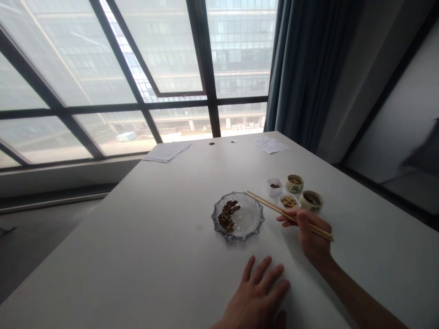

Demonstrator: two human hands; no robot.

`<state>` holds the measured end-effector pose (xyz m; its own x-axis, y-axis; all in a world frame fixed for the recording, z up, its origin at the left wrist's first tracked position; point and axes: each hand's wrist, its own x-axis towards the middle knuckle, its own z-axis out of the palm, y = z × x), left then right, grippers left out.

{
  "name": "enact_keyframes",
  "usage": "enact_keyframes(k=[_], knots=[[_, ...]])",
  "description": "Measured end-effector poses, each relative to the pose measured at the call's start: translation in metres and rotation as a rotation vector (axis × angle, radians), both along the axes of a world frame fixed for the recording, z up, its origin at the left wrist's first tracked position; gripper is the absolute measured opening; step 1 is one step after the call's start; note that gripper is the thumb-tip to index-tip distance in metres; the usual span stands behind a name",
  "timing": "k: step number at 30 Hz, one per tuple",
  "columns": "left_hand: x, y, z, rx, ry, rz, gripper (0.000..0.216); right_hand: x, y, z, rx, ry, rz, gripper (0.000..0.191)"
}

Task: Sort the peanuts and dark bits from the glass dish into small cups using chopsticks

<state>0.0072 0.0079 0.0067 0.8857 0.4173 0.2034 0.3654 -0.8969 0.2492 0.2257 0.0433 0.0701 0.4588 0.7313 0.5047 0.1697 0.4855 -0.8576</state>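
Observation:
My right hand (313,233) is closed around a pair of wooden chopsticks (270,204), whose tips reach over the right rim of a scalloped glass dish (252,228). Dark brown seeds or dried pieces (227,217) lie along the dish's left side; their exact kind I cannot make out. My left hand (259,292) rests on the table in front of the dish, fingers spread, holding nothing. Beyond my right hand stand a white cup with pale nuts (288,201), partly behind the chopsticks, and a white cup (275,191) with a few dark pieces.
Two cream pots with dark characters, one nearer (311,206) and one farther (294,186), stand beside the white cups. Paper sheets lie at the white table's (154,256) far left (168,151) and far right (272,145). Windows and a dark curtain (308,77) are behind.

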Motion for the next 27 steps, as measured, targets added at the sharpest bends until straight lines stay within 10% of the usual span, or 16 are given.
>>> enact_keyframes(k=[27], knots=[[-0.005,0.003,-0.01,0.136,-0.044,-0.034,0.051,-0.029,-0.005,-0.009,-0.208,0.012,0.392,0.033]])
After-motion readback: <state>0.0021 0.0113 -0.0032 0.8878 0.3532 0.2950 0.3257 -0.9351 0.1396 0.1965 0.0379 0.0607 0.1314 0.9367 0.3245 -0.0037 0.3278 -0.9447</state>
